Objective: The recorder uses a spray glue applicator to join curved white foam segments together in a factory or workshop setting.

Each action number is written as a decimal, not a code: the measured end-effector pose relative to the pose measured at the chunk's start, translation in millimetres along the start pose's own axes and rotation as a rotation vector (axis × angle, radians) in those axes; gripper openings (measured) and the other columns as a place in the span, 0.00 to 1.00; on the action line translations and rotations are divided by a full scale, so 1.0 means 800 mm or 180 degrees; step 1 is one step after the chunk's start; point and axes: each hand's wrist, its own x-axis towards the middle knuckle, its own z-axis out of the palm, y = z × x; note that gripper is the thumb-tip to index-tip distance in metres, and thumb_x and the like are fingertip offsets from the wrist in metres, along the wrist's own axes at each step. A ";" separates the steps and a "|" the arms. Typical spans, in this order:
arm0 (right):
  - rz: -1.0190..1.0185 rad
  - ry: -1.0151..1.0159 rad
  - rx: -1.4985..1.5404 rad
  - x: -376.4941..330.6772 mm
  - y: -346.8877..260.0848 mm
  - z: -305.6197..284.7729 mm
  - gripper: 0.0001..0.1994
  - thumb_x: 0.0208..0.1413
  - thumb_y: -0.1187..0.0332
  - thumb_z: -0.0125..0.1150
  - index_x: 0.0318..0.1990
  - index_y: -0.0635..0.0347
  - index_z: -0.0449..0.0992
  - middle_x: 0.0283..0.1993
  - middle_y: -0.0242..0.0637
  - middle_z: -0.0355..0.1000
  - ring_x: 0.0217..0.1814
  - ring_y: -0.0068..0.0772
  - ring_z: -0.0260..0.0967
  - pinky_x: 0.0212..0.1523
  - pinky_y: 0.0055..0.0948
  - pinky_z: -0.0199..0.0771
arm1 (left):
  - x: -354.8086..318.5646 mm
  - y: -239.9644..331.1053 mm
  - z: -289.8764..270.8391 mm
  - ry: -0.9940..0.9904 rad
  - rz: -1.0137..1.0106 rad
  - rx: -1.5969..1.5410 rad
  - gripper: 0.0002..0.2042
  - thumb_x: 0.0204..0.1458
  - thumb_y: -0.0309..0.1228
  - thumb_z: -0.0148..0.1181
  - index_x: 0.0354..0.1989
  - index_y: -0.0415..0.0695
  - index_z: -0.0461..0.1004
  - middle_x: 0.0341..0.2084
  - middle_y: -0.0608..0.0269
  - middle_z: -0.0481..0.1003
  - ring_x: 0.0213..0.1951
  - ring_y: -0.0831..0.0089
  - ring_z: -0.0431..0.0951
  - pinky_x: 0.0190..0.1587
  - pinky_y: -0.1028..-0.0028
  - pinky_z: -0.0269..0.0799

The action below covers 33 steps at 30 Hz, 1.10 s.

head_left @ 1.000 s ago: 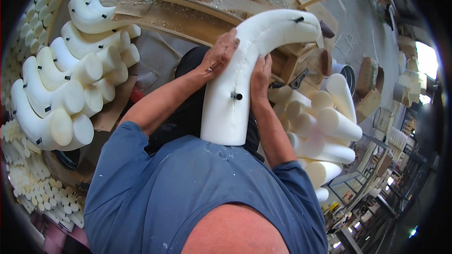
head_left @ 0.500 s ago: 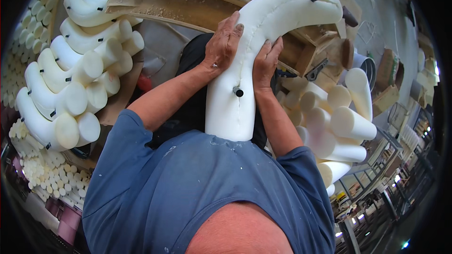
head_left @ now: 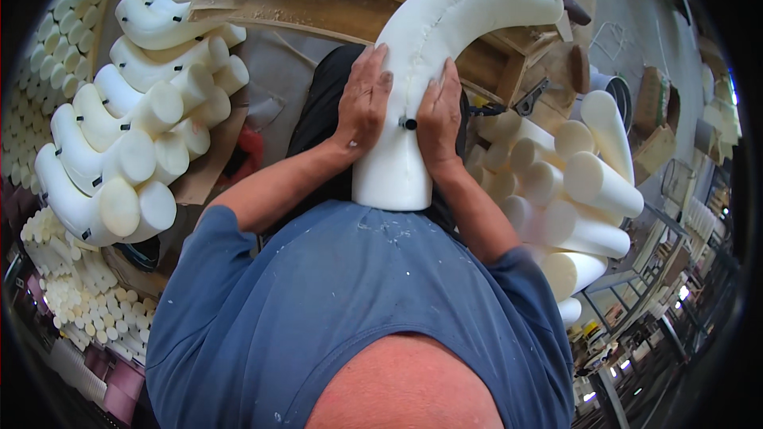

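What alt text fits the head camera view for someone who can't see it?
Two bare hands, the left hand and right hand, press either side of a white curved foam tube stood against the person's chest. Finished bends are stacked left, straight foam cylinders right.

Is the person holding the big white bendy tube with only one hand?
No, both the left hand and right hand press on the curved white foam piece.

1. One curved white foam piece (head_left: 429,71) between two hands.
2. About five curved foam pieces (head_left: 119,135) stacked at left.
3. Roughly ten straight foam cylinders (head_left: 596,183) piled at right.
4. Small foam rods (head_left: 71,286): too many to count.
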 end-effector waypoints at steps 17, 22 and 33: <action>-0.0769 -0.0326 0.1043 -0.067 -0.011 -0.056 0.17 0.55 0.87 0.61 0.49 0.60 0.80 0.66 0.51 0.67 0.74 0.54 0.61 0.70 0.45 0.64 | -0.079 0.011 -0.034 -0.0338 0.0330 -0.0526 0.34 0.63 0.38 0.60 0.73 0.38 0.56 0.73 0.35 0.51 0.75 0.42 0.52 0.75 0.54 0.47; -0.0720 -0.0525 0.0726 -0.056 -0.011 -0.051 0.14 0.54 0.86 0.61 0.44 0.60 0.83 0.67 0.50 0.67 0.74 0.53 0.59 0.71 0.43 0.62 | -0.071 0.000 -0.023 -0.0328 0.0436 -0.0345 0.32 0.62 0.37 0.59 0.72 0.39 0.58 0.72 0.33 0.52 0.74 0.41 0.53 0.75 0.54 0.46; 0.0106 -0.0709 0.2296 -0.071 -0.014 -0.064 0.14 0.64 0.83 0.53 0.54 0.62 0.73 0.78 0.52 0.56 0.82 0.46 0.49 0.79 0.40 0.48 | -0.068 0.017 -0.031 -0.0304 0.0035 -0.0914 0.37 0.57 0.36 0.64 0.72 0.38 0.54 0.72 0.34 0.51 0.75 0.45 0.52 0.76 0.55 0.46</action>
